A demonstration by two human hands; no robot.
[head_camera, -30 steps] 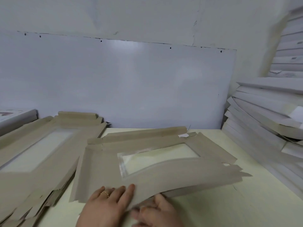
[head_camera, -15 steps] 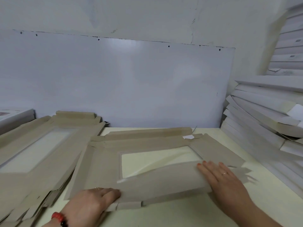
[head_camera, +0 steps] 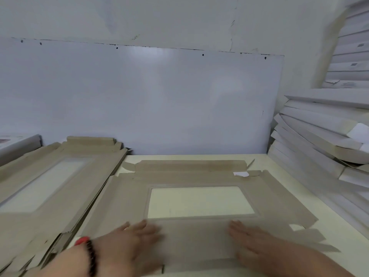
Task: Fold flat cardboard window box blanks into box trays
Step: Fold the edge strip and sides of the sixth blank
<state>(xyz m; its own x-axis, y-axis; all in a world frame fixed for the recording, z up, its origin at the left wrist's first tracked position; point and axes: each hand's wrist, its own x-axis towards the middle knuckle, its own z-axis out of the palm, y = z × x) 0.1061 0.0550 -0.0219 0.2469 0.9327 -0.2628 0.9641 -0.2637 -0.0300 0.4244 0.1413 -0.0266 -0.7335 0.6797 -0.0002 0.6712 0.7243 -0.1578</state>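
Where the pale surface [head_camera: 259,162] meets the near edge of the view, a flat cardboard window box blank [head_camera: 199,176] lies spread out, brown side up, with its clear window [head_camera: 200,201] in the middle showing the surface beneath. Its far flap [head_camera: 189,164] points toward the wall panel [head_camera: 139,100], and a small white scrap [head_camera: 241,174] sits on the blank near the far right corner of the window. The near panel [head_camera: 195,240] of the blank lies folded over toward the window, and both hands rest flat on it. The left hand [head_camera: 131,242] presses the left part of this panel with fingers straight and spread, tips close to the window's near left corner. The right hand [head_camera: 251,242] lies palm down on the right part, fingers straight, tips pointing at the window's near right corner. The hands are well apart and grip nothing. A red and dark bracelet [head_camera: 87,250] circles the left wrist. To the left of the blank, a stack of more flat blanks [head_camera: 50,186] covers the surface, overlapping slightly toward its edge. To the right, a leaning pile of white boxes [head_camera: 319,140] rises against the wall.
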